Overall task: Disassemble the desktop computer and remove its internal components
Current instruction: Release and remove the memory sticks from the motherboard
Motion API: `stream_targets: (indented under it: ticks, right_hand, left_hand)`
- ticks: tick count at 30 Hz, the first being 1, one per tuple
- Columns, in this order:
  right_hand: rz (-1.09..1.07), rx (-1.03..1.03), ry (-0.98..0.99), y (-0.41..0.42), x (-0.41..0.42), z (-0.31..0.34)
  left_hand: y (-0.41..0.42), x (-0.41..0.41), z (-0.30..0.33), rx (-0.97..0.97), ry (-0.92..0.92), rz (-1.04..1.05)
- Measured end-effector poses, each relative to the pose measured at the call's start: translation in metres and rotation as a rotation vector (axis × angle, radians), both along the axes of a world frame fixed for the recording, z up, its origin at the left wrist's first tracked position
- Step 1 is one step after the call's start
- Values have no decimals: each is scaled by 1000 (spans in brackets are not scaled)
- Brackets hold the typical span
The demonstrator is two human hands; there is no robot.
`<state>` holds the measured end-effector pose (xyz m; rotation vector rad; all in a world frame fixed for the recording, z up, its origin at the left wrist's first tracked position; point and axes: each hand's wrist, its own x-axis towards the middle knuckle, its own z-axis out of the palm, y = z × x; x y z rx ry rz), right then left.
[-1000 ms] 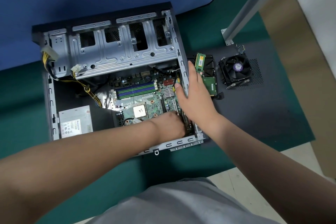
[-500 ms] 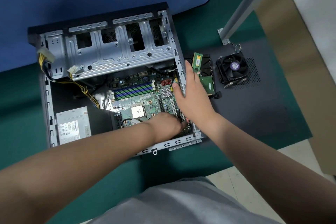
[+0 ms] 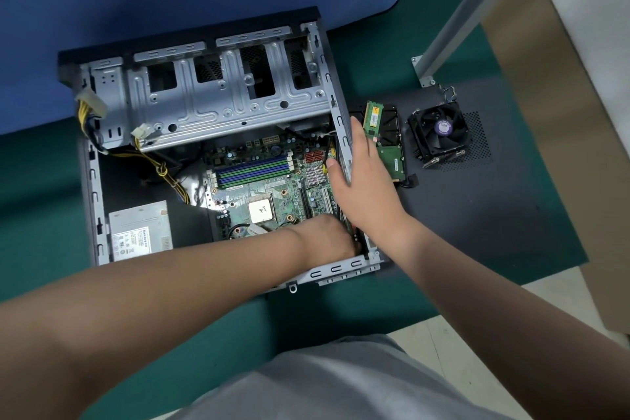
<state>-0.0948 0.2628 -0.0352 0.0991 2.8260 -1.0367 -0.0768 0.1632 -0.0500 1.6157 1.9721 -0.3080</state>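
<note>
Bracing the open grey steel computer case [image 3: 337,133], right hand [image 3: 361,187] lies flat, thumb inside its side wall; left hand [image 3: 330,237] curled by green motherboard [image 3: 269,187], grip hidden; black cooler fan [image 3: 439,133], RAM stick [image 3: 373,118], hard drive [image 3: 392,147] already out; motherboard, silver power supply [image 3: 139,232] remain.

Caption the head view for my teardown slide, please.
Left hand reaches into the open case at the motherboard; right hand braces the wall; fan lies outside.
</note>
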Motion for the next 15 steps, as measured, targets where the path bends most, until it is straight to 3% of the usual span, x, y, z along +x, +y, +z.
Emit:
stream_targets:
  ticks: [6,9,15]
  right_hand:
    - [-3,-8,-1,0,0,0]
    - [-4,-2,3,0,0,1]
    - [-2,-11,1,0,0,0]
  left_hand:
    - [-4,-3,-7,26,20,179]
    - [-9,-12,-14,10,-81,440]
    - [-28,-5,-36,103,-320,768]
